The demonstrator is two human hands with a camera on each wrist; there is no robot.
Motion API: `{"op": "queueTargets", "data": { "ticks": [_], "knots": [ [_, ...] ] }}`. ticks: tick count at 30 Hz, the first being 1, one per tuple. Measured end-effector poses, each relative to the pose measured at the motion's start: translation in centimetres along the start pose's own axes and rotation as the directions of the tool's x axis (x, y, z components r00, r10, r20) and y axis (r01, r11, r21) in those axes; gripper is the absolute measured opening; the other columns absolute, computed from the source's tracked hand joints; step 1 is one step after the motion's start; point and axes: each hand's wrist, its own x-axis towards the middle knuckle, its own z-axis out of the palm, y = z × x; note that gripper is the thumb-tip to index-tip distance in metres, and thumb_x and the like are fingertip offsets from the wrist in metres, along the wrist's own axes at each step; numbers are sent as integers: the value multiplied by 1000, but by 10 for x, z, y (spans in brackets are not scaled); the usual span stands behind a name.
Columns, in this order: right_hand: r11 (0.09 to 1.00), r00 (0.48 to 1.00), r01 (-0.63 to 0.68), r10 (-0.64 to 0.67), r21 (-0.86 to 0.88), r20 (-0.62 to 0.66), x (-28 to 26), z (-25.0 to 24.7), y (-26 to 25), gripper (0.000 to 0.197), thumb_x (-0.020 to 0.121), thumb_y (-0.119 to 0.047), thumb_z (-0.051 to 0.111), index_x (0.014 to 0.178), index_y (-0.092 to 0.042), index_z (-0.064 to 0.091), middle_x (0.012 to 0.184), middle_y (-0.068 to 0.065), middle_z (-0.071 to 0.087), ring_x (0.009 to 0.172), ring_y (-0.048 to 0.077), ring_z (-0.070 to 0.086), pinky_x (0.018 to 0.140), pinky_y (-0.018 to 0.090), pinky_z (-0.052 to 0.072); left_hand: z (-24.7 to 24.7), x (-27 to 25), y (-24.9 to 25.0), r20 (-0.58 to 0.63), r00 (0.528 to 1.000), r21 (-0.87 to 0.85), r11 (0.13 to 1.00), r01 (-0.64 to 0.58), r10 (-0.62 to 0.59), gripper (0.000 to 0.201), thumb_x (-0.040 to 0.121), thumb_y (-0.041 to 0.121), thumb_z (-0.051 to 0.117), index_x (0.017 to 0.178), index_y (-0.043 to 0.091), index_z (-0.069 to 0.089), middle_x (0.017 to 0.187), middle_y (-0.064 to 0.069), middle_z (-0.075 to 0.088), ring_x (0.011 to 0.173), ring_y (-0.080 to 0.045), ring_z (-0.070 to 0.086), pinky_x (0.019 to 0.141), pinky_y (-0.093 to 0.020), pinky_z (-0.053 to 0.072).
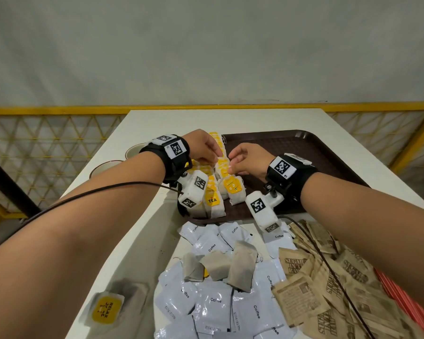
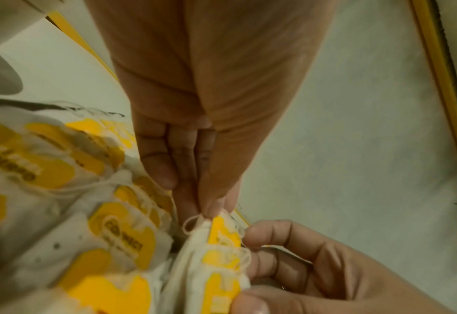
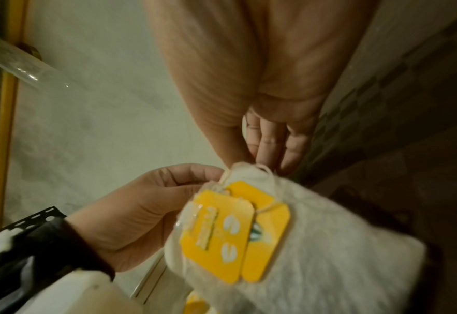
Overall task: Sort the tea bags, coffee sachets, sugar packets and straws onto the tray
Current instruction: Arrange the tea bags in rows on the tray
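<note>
Yellow-tagged tea bags (image 1: 212, 192) are lining up in rows along the left end of the brown tray (image 1: 311, 152), so the tea step looks to be the one going on right now. Both hands are working over the same spot on the tray: the left hand (image 1: 203, 148) is pinching the top corner of a tea bag where the string comes out, and the right hand (image 1: 249, 159) is pinching the same little bunch from the other side. So each grip is clamped on a tea bag, not hanging loose. From the wrist views it looks like two tags are stacked together there, maybe strings tangled, can't say for sure.

Still off the tray on the worktop (image 1: 142, 133): three plain tea bags (image 1: 220, 265) sitting on top of the coffee sachets (image 1: 213, 299), one more tagged tea bag (image 1: 107, 309) near the front left edge, and the sugar packets (image 1: 328, 277) piled to the right. Straws (image 1: 402, 297) seem to be that red strip on the far right.

Next move, I'd guess, is setting this bag down neatly in the row, then reaching back for the loose ones. Light pinches only, those strings snag.
</note>
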Motion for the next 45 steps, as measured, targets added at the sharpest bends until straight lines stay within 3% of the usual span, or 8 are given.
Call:
{"op": "queueTargets", "data": {
  "ticks": [7,13,17,23,28,34,39,45],
  "knots": [
    [999,999,-44,44,-2,-8,2,-8,5,35,71,14,71,84,-16,58,78,4,62,74,18,61,57,27,48,-2,5,-4,-91,995,-21,999,33,-35,16,84,-3,65,99,1,70,71,-4,64,48,1,62,50,-10,49],
    [998,999,-50,51,-33,15,-1,-7,3,15,82,2,68,86,-12,64,75,6,61,46,3,55,44,16,42,0,15,0,-108,994,100,994,32,-21,14,85,-2,64,96,3,71,69,-3,63,43,3,59,53,-10,51],
    [991,995,-82,88,-106,52,3,-2,4,20,82,-9,72,101,-9,65,88,6,63,76,14,60,59,22,47,5,15,4,-82,996,294,956,-18,44,16,84,4,67,98,7,72,83,-2,65,64,-6,58,62,-12,46],
    [985,991,-105,114,-135,65,2,3,2,15,82,-7,72,96,-1,69,72,4,60,51,3,53,46,15,41,-1,14,5,-158,984,369,929,-22,86,12,80,6,69,90,11,73,87,-1,64,80,-14,59,77,-26,51],
    [992,994,-91,96,-91,57,1,-1,0,20,79,-3,73,99,-5,71,100,19,69,80,19,62,75,29,55,-7,12,4,-170,984,312,950,1,55,8,82,13,70,89,11,74,77,1,65,67,-9,56,67,-25,49],
    [983,994,-79,90,-164,59,1,4,-1,12,80,-3,71,81,-16,72,104,32,65,76,26,55,76,36,48,9,10,7,-31,1000,453,892,10,5,19,82,22,72,100,17,73,96,4,66,89,-11,58,85,-27,48],
    [988,989,-90,104,-127,102,-1,2,-3,15,83,-4,68,85,-18,68,103,18,67,86,20,60,76,31,52,13,12,8,-29,999,504,862,53,-44,28,79,24,75,103,10,73,106,-3,68,96,-18,61,86,-31,49],
    [973,976,-78,118,-216,182,-2,-1,-9,12,85,-9,66,89,-19,69,89,4,64,86,16,57,71,26,48,3,11,12,-19,1000,428,904,24,-18,11,80,25,74,87,16,72,87,1,65,85,-15,57,78,-29,46]
  ]
}}
